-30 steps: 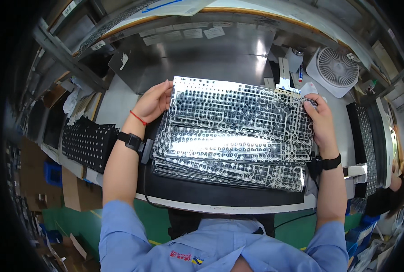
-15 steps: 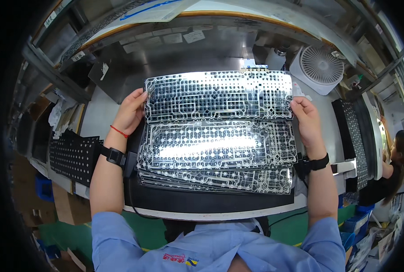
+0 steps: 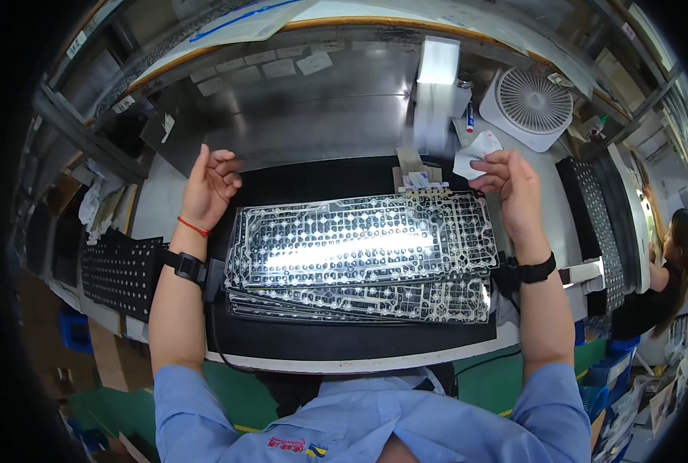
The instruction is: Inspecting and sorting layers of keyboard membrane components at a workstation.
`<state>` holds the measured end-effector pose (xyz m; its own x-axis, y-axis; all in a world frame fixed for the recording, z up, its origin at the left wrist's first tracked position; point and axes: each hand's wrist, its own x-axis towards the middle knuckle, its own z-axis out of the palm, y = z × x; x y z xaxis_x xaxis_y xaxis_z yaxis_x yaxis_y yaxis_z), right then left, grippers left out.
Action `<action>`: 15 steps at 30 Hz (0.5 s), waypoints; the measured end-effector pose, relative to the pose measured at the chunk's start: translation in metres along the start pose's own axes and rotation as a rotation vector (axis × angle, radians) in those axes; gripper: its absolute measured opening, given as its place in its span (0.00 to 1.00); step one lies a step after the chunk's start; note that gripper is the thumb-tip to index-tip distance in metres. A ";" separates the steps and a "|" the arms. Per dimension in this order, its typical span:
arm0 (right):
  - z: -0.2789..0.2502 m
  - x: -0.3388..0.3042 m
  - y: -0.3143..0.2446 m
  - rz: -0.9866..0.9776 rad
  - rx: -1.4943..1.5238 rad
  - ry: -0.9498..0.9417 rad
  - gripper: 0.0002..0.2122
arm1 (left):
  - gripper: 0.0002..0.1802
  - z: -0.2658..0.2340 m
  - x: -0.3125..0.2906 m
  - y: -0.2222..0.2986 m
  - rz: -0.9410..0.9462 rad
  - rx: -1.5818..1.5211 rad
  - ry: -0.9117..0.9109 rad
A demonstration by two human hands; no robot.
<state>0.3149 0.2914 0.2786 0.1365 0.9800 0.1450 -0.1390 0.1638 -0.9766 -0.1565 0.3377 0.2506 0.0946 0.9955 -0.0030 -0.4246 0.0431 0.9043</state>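
Note:
A stack of clear keyboard membrane sheets [image 3: 359,239] with silvery traces and dark dots lies in front of me, its lower layers fanned askew. A connector tail [image 3: 421,182] sticks up at its far right edge. Off the far left corner, my left hand [image 3: 211,185] is raised, fingers loosely curled and apart, holding nothing. My right hand [image 3: 508,179] hovers beyond the far right corner with its fingers apart. Just behind those fingertips is a white slip of paper [image 3: 475,153]; I see no grip on it.
Under the stack is a black mat [image 3: 305,177]. Behind stand a metal panel [image 3: 313,116], a bright white box shape [image 3: 439,62], a marker [image 3: 470,118] and a white fan [image 3: 533,108]. Perforated black sheets [image 3: 120,274] lie left. At far right sits another person [image 3: 668,262].
Both hands have let go of the membrane sheet they held up by its ends. It no longer shows above the stack. A white box shape and a blurred pale patch now appear at the back.

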 end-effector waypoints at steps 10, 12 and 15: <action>-0.003 -0.006 0.002 -0.121 -0.182 -0.103 0.14 | 0.10 -0.010 0.008 -0.011 -0.083 0.570 -0.021; -0.003 -0.006 0.003 -0.127 -0.181 -0.106 0.14 | 0.09 0.000 0.006 -0.008 -0.118 0.496 0.027; 0.003 -0.005 0.000 -0.123 -0.131 -0.091 0.14 | 0.09 -0.004 0.007 -0.008 -0.068 0.287 0.024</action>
<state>0.3110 0.2864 0.2784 0.0543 0.9608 0.2720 0.0030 0.2722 -0.9622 -0.1558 0.3446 0.2421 0.0915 0.9930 -0.0750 -0.1460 0.0879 0.9854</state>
